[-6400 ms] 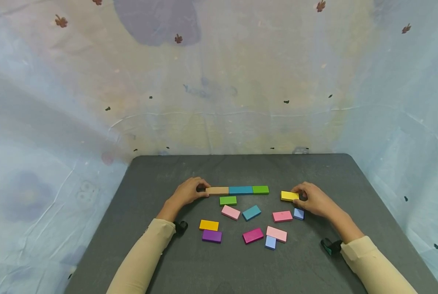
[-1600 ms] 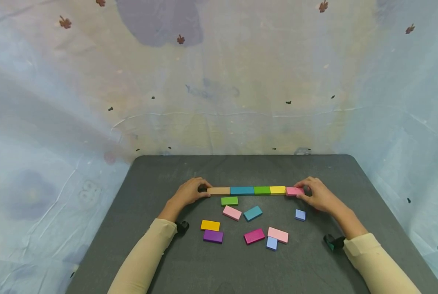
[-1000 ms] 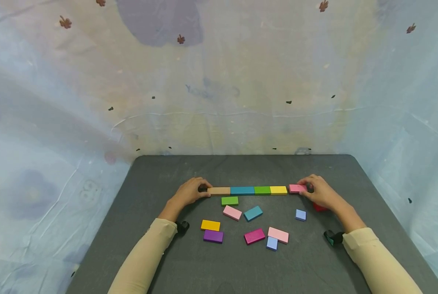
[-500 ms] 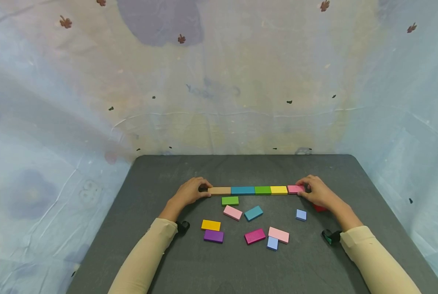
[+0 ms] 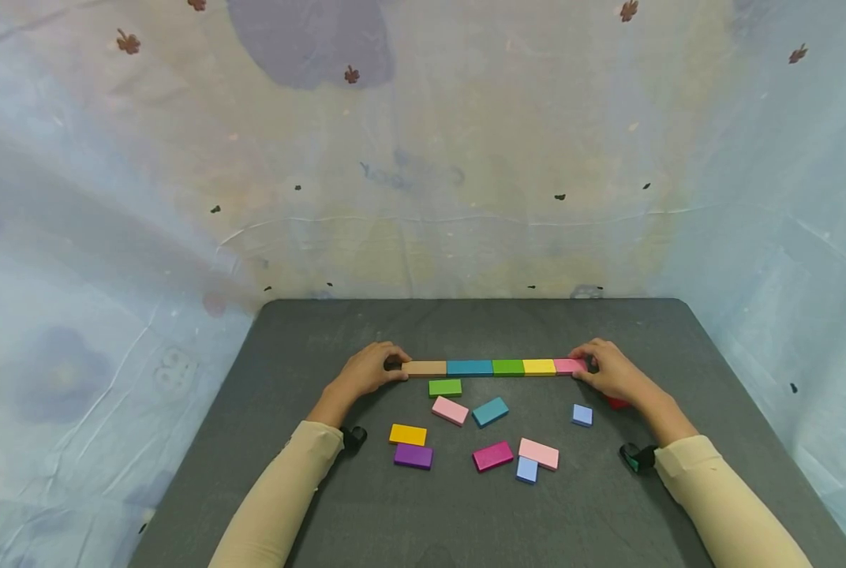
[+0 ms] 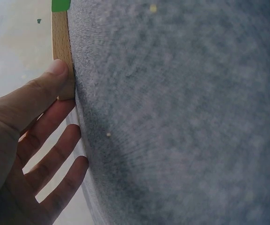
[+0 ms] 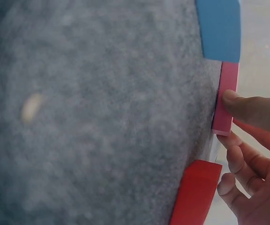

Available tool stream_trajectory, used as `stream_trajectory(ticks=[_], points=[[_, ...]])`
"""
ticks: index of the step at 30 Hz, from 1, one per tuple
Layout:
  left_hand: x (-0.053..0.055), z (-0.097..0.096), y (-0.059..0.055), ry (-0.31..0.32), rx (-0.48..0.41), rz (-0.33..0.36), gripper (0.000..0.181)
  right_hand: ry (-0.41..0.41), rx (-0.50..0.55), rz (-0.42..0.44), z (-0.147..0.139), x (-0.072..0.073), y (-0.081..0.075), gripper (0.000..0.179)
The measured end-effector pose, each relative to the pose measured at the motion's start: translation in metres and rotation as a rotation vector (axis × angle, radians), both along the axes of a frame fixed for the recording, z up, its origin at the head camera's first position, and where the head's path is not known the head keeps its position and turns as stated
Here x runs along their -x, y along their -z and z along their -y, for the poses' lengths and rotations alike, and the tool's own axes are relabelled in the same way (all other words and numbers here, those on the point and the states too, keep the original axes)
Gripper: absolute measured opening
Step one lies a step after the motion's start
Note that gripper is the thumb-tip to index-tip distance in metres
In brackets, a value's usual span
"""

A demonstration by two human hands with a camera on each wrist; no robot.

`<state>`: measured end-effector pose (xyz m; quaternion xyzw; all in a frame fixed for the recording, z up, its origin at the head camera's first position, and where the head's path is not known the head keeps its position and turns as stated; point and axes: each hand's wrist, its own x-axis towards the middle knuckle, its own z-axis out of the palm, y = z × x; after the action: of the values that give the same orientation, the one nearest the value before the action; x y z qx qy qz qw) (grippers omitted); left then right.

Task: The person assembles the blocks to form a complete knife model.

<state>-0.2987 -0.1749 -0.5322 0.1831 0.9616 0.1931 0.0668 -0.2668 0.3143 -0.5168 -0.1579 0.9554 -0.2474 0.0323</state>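
A straight row of wooden blocks lies across the table: tan [image 5: 425, 369], blue [image 5: 469, 368], green [image 5: 508, 368], yellow [image 5: 540, 368] and pink [image 5: 568, 367], end to end. My left hand [image 5: 366, 369] holds the tan block at the row's left end, thumb on its near side in the left wrist view and the other fingers spread. At the opposite end, my right hand [image 5: 611, 374] pinches the pink block, which touches the yellow one. A red block [image 5: 617, 403] lies partly hidden beneath my right hand; the right wrist view shows more of it.
On the dark grey table [image 5: 338, 521], in front of the row, lie loose blocks: green [image 5: 445, 388], light pink [image 5: 450, 411], teal [image 5: 490, 412], orange-yellow [image 5: 407, 435], purple [image 5: 413, 456], magenta [image 5: 492, 457], another light pink [image 5: 539, 454], and two small light-blue ones [image 5: 582, 416]. A patterned sheet hangs behind.
Since the oldest frame, the yellow block, then the pink one, have joined the row's right end. Within the last second my right hand slid the pink block left against the yellow; my left hand stayed put.
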Motion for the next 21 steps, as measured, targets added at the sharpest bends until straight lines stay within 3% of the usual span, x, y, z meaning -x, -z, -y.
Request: stream_trajectory(ticks=[10, 14, 21], points=[[0.000, 0.000, 0.000, 0.008, 0.002, 0.000, 0.032, -0.010, -0.007, 0.004, 0.001, -0.001, -0.001, 0.040], [0.001, 0.000, 0.000, 0.010, 0.003, -0.002, 0.032, -0.017, 0.007, -0.032, 0.003, -0.003, -0.004, 0.045], [-0.001, 0.000, -0.002, 0.011, 0.002, 0.001, 0.032, -0.048, 0.039, -0.101, 0.022, -0.013, -0.016, 0.039]])
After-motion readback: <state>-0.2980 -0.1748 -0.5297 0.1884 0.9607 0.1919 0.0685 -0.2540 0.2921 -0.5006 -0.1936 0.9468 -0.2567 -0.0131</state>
